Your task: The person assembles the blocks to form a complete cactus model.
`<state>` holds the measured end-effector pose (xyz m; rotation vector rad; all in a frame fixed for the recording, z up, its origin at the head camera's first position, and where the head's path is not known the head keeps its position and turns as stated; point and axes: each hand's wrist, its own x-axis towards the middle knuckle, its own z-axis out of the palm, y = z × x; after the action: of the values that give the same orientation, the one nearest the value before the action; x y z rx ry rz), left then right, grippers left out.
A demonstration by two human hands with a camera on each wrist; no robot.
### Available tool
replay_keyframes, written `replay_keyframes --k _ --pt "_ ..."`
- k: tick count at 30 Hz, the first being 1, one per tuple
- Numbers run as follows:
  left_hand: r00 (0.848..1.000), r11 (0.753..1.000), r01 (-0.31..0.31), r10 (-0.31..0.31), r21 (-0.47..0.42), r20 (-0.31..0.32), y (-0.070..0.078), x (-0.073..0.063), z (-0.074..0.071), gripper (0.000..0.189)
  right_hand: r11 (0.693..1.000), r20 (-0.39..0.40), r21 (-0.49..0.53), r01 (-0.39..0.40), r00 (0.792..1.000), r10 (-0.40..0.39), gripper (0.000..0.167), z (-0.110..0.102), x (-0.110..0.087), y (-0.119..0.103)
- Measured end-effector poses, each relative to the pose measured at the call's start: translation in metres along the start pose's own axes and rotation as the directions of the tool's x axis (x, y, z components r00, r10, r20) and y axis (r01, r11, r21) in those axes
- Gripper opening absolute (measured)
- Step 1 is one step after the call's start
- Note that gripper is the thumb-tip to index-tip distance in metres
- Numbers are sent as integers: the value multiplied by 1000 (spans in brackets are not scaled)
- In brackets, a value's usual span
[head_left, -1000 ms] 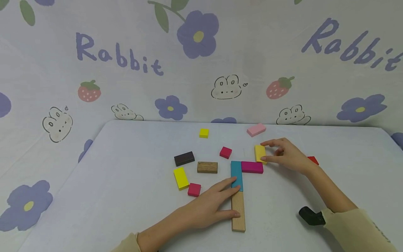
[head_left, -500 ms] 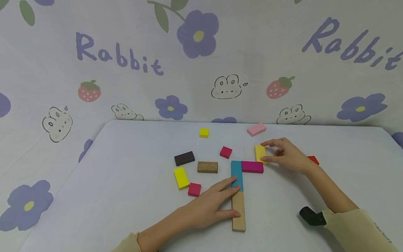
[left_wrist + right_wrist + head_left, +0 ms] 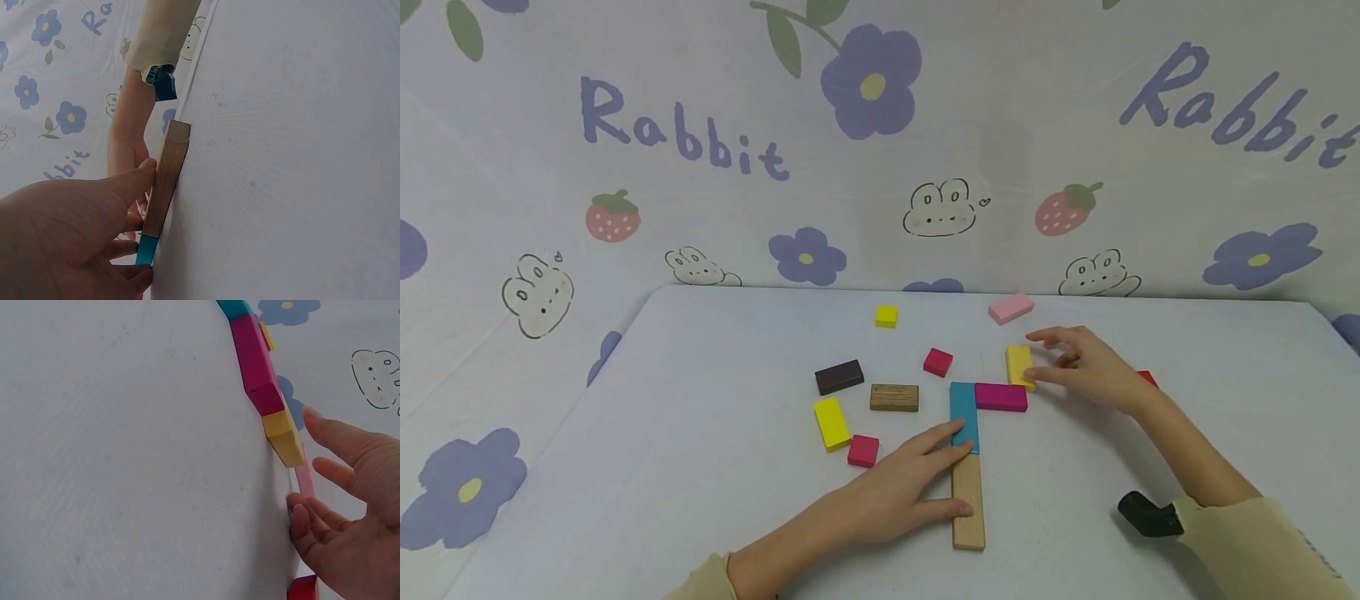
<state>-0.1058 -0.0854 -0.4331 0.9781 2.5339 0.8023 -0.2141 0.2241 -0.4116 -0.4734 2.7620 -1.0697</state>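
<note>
My left hand (image 3: 887, 492) rests with fingers outstretched on a blue block (image 3: 963, 402) and a plain wooden block (image 3: 968, 531), laid end to end in a line. In the left wrist view its thumb touches the wooden block (image 3: 167, 181). A magenta block (image 3: 1002, 397) lies crosswise, its end against the blue block's upper right side. Above the magenta block's right end stands a pale yellow block (image 3: 1018, 362). Beside it is my right hand (image 3: 1090, 373), thumb overlapping its edge in the head view. The right wrist view shows the fingers spread apart from the yellow block (image 3: 284, 439).
Left of the line lie a dark block (image 3: 839, 377), a brown block (image 3: 893, 398), a bright yellow block (image 3: 832, 424) and a red piece (image 3: 862, 451). Farther back are a small red piece (image 3: 937, 362), a small yellow piece (image 3: 886, 317) and a pink block (image 3: 1011, 308).
My right hand has let go of the pale yellow block and drawn slightly to the right, its forefinger lifting off. The left hand and the blocks stay in place.
</note>
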Motion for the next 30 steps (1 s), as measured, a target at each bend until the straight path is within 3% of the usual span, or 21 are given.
replay_keyframes --k 13,23,30 --pt "1000 1000 -4 4 -3 -1 0 -1 -1 71 999 -168 -15 -41 985 38 59 -20 -29 2" --pt "1000 1000 4 -4 -8 3 0 0 -1 71 992 -361 -62 -111 929 81 58 -23 -56 19" --pt "1000 1000 -3 3 -7 0 -1 0 0 71 972 -388 -52 -229 901 191 60 -24 -69 29"
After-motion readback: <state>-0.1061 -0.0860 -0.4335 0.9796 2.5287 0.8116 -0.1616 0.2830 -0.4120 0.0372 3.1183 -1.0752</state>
